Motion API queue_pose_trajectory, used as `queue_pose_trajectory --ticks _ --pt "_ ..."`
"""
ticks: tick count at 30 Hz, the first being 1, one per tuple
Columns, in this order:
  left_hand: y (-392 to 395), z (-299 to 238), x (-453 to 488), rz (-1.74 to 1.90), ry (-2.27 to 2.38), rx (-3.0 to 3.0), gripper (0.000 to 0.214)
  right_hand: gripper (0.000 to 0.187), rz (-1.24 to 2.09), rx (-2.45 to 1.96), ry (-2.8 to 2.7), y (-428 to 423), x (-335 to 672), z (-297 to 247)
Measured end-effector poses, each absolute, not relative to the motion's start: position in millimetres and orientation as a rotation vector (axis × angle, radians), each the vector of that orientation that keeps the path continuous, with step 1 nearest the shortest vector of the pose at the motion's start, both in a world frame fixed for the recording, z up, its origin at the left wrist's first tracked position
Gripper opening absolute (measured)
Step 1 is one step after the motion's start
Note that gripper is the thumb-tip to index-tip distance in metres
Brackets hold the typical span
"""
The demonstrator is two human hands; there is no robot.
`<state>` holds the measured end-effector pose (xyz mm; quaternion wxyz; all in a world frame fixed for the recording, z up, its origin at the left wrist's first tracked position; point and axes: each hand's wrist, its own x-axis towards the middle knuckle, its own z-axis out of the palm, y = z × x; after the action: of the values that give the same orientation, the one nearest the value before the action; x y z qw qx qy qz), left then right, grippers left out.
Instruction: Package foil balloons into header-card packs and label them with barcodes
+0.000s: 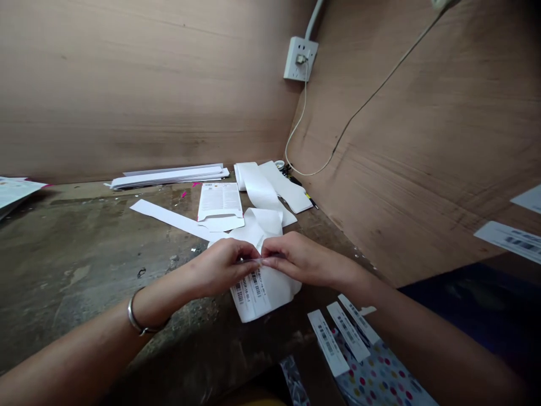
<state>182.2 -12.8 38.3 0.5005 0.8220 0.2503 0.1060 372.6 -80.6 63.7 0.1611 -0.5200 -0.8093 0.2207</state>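
A sheet of barcode labels [256, 296] hangs from the fingertips of both my hands over the near part of the table. My left hand [226, 262], with a metal bangle on its wrist, pinches the sheet's upper edge. Right beside it, my right hand [289, 259] pinches the same edge, thumbs almost touching. What exactly lies between the fingertips is hidden. Behind the hands, a crumpled white strip of backing paper [268, 220] runs back over the table. Several cut barcode labels [328, 343] stick out near my right forearm, above a polka-dot surface [380, 375].
A printed white card sleeve [220, 202] lies beyond my hands, with a long paper strip [169, 217] to its left. Stacked white strips [167, 176] rest by the back wall. A socket [301, 58] with a hanging cable is on the wall. More labels [509, 239] stick out at right.
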Motion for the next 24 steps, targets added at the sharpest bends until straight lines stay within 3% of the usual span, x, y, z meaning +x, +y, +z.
queue_pose_trajectory --ticks 11,18,22,24 --pt "-8.9 22.4 182.4 0.202 0.569 1.722 0.028 0.017 0.749 -1.389 -2.295 -78.1 373.6 50.3" --pt "-6.1 10.5 180.1 0.239 0.503 1.502 0.028 0.018 0.479 -1.274 -2.316 -84.5 370.4 43.4" --pt "-4.5 5.8 178.4 0.268 0.519 1.522 0.029 0.013 0.628 -1.366 -2.184 -91.8 370.4 47.9" --pt "-4.7 4.7 178.4 0.273 0.536 1.537 0.029 0.022 0.78 -1.478 -2.135 -93.2 372.2 50.3"
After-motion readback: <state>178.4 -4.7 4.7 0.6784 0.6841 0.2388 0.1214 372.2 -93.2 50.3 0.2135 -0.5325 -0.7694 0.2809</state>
